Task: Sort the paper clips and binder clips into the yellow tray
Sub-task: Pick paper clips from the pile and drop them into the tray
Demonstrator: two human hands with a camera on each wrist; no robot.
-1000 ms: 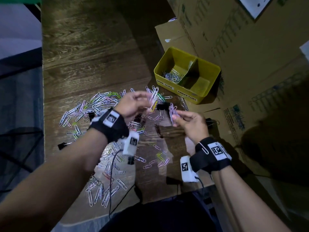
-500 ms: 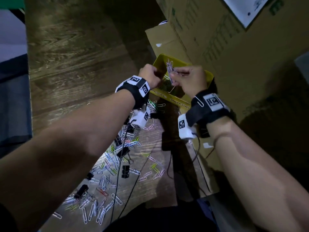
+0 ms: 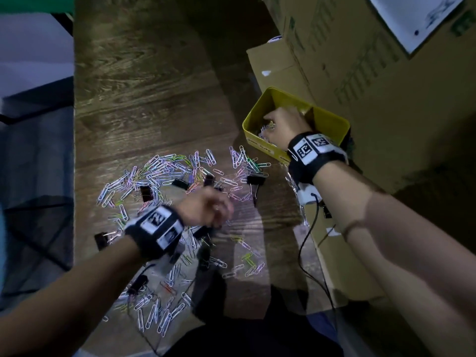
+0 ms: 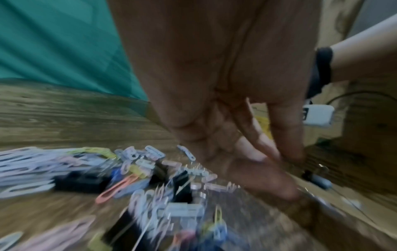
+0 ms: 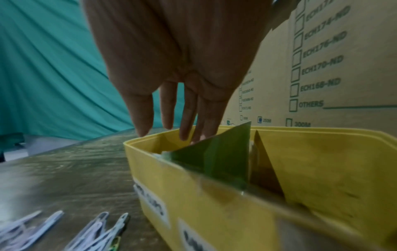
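Note:
The yellow tray stands at the table's right, split in two by a divider. My right hand hangs over its left compartment with the fingers straight and pointing down, holding nothing. Some paper clips lie in that compartment under the hand. Coloured paper clips are scattered over the wooden table with a few black binder clips among them. My left hand is low over the middle of this pile, blurred, with its fingers stretched down toward the clips and nothing seen in them.
Large cardboard boxes stand right behind and beside the tray. A lower box borders the table on the right, with a black cable over it. The table's left edge drops off beside the pile.
Both hands were at the tray with clips half a second ago. The left hand has swung back down to the pile. The right hand has let its clips go into the left compartment.

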